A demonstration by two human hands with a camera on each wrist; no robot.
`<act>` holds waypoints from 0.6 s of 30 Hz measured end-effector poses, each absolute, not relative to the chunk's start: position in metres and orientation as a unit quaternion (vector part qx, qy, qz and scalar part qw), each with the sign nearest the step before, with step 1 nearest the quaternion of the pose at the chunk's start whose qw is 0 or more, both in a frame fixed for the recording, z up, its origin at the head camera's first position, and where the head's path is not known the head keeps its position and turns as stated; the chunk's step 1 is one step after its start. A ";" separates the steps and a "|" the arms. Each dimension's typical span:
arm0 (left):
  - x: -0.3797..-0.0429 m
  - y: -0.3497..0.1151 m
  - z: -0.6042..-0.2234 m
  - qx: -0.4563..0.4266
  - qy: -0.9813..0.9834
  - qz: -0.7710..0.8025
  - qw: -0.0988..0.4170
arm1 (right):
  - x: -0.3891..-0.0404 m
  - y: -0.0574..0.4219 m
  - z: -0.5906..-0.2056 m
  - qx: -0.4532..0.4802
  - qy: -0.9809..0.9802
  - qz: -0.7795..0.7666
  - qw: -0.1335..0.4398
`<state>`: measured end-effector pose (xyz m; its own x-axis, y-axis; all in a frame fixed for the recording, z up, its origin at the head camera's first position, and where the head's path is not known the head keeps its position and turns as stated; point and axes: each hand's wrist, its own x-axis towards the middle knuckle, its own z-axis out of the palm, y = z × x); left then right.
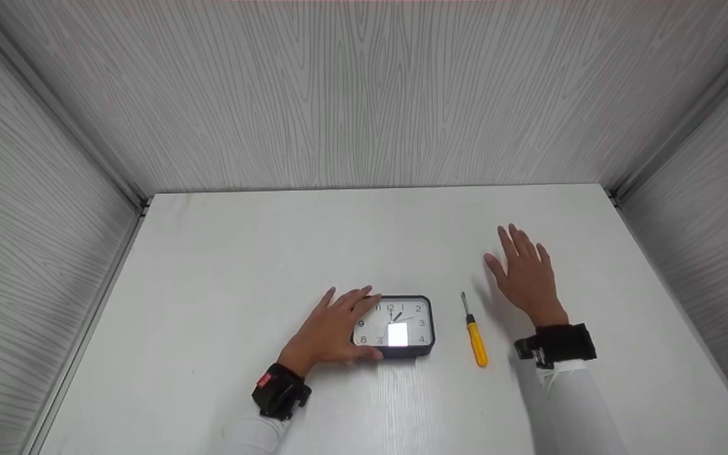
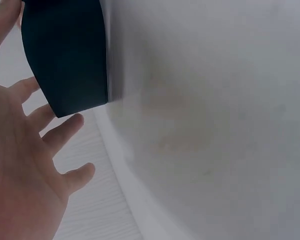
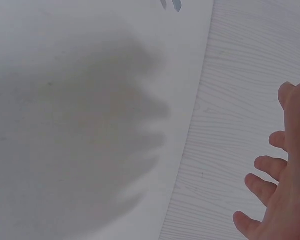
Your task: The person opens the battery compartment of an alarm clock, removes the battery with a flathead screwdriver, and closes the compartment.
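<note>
A rectangular desk clock (image 1: pixel 411 313) with a dark frame and white dial lies face up on the white table. My left hand (image 1: pixel 332 328) holds it at its left end, thumb along the near edge and a fingertip at the far edge. From the left wrist, the clock's dark side (image 2: pixel 67 55) shows between thumb and fingers. Right of the clock lies a screwdriver (image 1: pixel 476 341) with a yellow handle, its metal tip pointing away from me. Beyond it to the right, my right hand (image 1: pixel 528 281) hovers over the table, fingers spread and holding nothing; its shadow falls below.
The white table (image 1: pixel 244 253) is bounded by grey wood-grain panels at the back (image 1: pixel 364 95), the left (image 1: pixel 35 221) and the right (image 1: pixel 705 208). A bright reflection lies on the clock's glass.
</note>
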<state>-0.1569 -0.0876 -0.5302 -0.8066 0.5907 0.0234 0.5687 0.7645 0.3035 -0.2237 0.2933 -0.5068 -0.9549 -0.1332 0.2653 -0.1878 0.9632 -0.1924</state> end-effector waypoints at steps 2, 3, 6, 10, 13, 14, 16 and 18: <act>-0.157 -0.087 -0.530 0.314 0.937 0.149 0.040 | -0.223 0.293 -0.507 0.083 -0.983 0.109 0.124; -0.157 -0.086 -0.530 0.315 0.936 0.149 0.041 | -0.223 0.293 -0.508 0.084 -0.983 0.109 0.124; -0.156 -0.085 -0.529 0.316 0.936 0.150 0.045 | -0.222 0.291 -0.509 0.086 -0.983 0.109 0.122; -0.155 -0.083 -0.527 0.312 0.936 0.152 0.056 | -0.220 0.289 -0.510 0.090 -0.983 0.111 0.117; -0.155 -0.082 -0.527 0.309 0.937 0.151 0.066 | -0.218 0.287 -0.511 0.093 -0.983 0.111 0.114; -0.155 -0.081 -0.527 0.308 0.937 0.153 0.068 | -0.218 0.287 -0.511 0.096 -0.983 0.110 0.114; -0.155 -0.081 -0.527 0.305 0.937 0.156 0.072 | -0.217 0.286 -0.512 0.100 -0.982 0.108 0.115; -0.156 -0.080 -0.526 0.303 0.936 0.162 0.072 | -0.217 0.285 -0.512 0.104 -0.982 0.106 0.118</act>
